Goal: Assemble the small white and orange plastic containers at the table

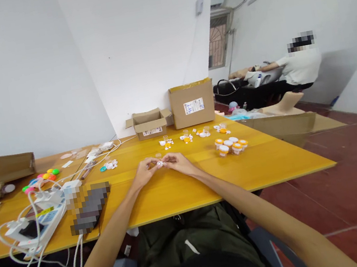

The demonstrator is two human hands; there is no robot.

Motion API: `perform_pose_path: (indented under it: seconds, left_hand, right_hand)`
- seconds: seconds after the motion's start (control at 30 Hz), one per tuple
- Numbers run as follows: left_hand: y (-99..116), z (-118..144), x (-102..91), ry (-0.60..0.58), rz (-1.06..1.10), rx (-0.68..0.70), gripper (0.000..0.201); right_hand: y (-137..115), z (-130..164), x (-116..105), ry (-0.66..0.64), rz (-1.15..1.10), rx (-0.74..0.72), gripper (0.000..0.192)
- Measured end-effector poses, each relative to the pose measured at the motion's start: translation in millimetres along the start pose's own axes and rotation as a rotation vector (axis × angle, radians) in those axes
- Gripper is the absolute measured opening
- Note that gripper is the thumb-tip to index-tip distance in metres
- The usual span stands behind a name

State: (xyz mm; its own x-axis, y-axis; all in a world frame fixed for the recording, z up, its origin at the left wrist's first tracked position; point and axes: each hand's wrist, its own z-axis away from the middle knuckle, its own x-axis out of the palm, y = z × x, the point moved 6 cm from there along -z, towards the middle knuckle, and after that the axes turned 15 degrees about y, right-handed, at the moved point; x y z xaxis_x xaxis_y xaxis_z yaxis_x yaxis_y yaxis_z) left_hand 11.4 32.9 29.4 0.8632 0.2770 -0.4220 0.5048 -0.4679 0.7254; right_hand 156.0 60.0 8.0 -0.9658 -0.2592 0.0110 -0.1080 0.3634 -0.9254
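My left hand and my right hand meet above the table, fingertips closed on a small white round part with dark holes. Its exact kind is too small to make out. Just beyond my hands lies a clear disc. Farther back sit small groups of parts: white pieces with an orange ring, another orange ring, and clear cups. On the right stands a cluster of several small clear jars with white and orange lids. Left of my hands lie white pieces and a teal ring.
An open small carton and a taped cardboard box stand at the back. Power strips with tangled cables, a blurred dark object and colourful balls occupy the left. Another person sits at far right.
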Motion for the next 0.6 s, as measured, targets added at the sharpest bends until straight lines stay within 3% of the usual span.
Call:
perform_pose_path:
  seconds: [0.6]
  left_hand:
    - [0.9,-0.2,-0.9,0.007,0.001,0.049,0.020]
  right_hand:
    - [1.1,1.0,-0.5,-0.007,-0.005,0.019,0.029]
